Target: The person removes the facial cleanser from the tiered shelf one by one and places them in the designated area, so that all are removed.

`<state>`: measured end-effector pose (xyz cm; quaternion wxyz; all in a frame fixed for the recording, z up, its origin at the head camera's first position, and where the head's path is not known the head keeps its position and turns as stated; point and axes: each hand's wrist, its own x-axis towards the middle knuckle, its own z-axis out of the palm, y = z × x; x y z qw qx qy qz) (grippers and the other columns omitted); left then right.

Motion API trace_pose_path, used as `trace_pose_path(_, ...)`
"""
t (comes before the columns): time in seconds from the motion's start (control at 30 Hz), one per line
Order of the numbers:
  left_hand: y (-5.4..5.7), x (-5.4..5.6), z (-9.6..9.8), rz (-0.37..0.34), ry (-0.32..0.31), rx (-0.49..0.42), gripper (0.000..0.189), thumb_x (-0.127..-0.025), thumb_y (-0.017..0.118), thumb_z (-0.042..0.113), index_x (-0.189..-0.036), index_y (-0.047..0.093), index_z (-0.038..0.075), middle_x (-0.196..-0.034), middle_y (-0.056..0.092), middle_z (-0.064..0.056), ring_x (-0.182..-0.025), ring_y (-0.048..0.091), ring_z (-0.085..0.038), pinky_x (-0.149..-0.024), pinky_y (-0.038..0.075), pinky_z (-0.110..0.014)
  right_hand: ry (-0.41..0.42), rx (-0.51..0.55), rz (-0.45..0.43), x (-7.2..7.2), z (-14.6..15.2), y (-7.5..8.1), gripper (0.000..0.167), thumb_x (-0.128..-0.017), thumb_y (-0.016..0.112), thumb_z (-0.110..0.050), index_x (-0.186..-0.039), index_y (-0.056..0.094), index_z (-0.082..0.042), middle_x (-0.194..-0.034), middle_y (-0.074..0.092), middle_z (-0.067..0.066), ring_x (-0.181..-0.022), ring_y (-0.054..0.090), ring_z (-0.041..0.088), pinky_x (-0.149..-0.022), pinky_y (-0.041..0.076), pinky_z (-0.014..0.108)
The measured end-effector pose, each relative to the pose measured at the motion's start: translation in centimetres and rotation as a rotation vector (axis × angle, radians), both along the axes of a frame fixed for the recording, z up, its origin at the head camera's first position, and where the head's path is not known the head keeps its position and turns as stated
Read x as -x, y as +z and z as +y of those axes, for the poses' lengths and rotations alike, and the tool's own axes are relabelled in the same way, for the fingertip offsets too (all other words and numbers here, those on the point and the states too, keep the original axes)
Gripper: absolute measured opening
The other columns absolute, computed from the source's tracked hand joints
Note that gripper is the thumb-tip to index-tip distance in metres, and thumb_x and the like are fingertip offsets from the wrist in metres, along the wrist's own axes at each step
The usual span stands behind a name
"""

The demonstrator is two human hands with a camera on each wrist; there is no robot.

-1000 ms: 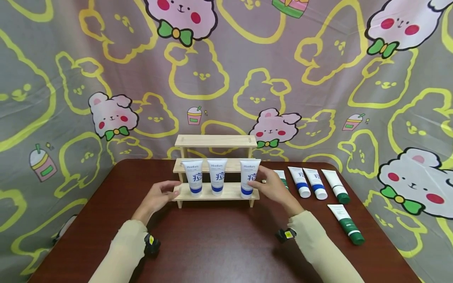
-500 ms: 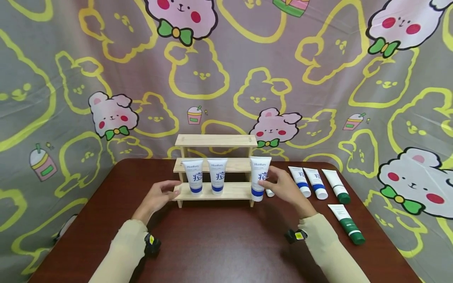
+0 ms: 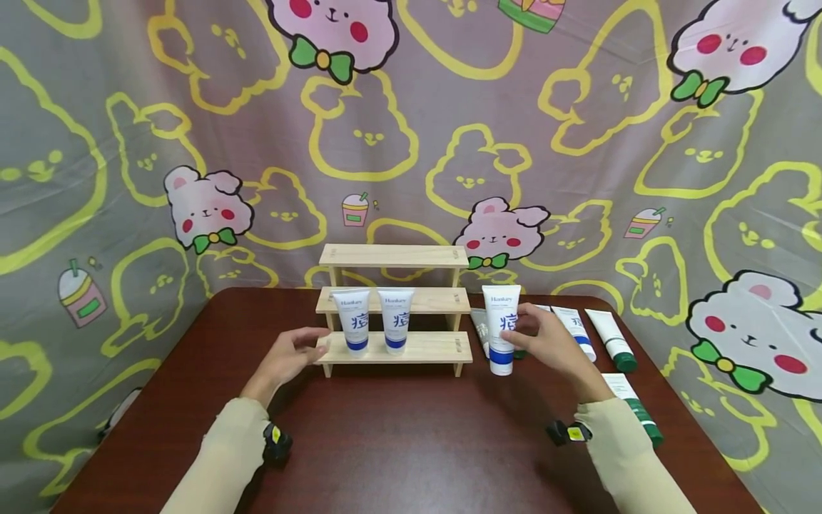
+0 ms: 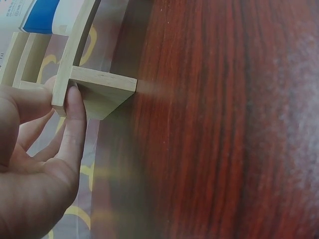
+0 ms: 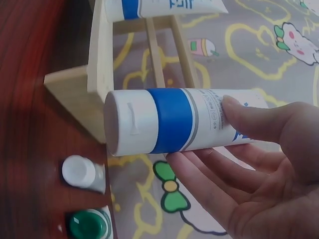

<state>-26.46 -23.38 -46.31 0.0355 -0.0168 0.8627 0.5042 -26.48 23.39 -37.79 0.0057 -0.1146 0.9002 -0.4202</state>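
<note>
My right hand (image 3: 557,351) holds an upright white tube (image 3: 501,325) with a blue band and white cap, just off the right end of a three-step wooden display rack (image 3: 430,348). In the right wrist view, the thumb lies on one side of the tube (image 5: 172,119) and the fingers on the other. My left hand (image 3: 285,363) pinches the left end of the rack's lowest step; the left wrist view shows thumb and fingers around the board's end (image 4: 62,99). Two matching tubes, a left one (image 3: 354,323) and a right one (image 3: 396,321), stand cap-down on that step.
Several tubes lie on the dark table right of the rack, among them a blue-banded tube (image 3: 576,332) and a green-capped tube (image 3: 611,339). Another green tube (image 3: 644,421) is partly covered by the right sleeve. A patterned curtain (image 3: 398,157) hangs behind the table.
My right hand has lifted the rightmost tube off the lowest step and carried it right, past the rack's end. The left hand stays at the rack's left end.
</note>
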Motion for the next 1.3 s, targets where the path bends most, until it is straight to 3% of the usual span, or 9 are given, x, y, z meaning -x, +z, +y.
trace_pose_path(0.2,0.0,0.2,0.0,0.003,0.005,0.005,0.042,-0.098,0.071,0.019,-0.139,0.065,0.012,-0.149,0.058,-0.018,-0.120,0.066,-0.032,-0.107,0.052,-0.053,-0.005,0.067,-0.039,-0.4,1.6,0.1,0.055,-0.096,0.075,-0.017,-0.137,0.048,0.007,-0.112,0.070,0.028,-0.093,0.070,0.026,-0.078,0.064,0.039)
trace_pose_path(0.3,0.0,0.1,0.0,-0.005,0.007,-0.002,0.042,-0.098,0.071,0.020,-0.139,0.065,0.012,-0.148,0.058,-0.018,-0.117,0.067,-0.030,-0.106,0.053,-0.052,-0.017,0.031,-0.033,-0.7,2.5,0.0,0.057,-0.096,0.075,-0.019,-0.139,0.047,0.007,-0.110,0.071,0.027,-0.089,0.071,0.023,-0.075,0.064,0.036)
trace_pose_path(0.47,-0.1,0.1,0.0,-0.011,0.012,0.000,0.042,-0.097,0.073,0.021,-0.138,0.065,0.012,-0.148,0.059,-0.018,-0.115,0.067,-0.030,-0.105,0.053,-0.052,-0.035,-0.028,-0.029,-1.1,3.9,-0.1,0.061,-0.095,0.076,-0.021,-0.139,0.046,0.009,-0.107,0.072,0.026,-0.086,0.071,0.022,-0.076,0.064,0.041)
trace_pose_path(1.3,0.0,-0.2,0.0,0.011,0.000,-0.006,0.042,-0.098,0.072,0.018,-0.138,0.065,0.010,-0.147,0.060,-0.019,-0.117,0.067,-0.030,-0.103,0.055,-0.049,-0.073,-0.097,-0.122,-2.3,7.7,-0.8,0.066,-0.094,0.076,-0.018,-0.140,0.038,0.011,-0.105,0.072,0.028,-0.082,0.071,0.023,-0.073,0.064,0.042)
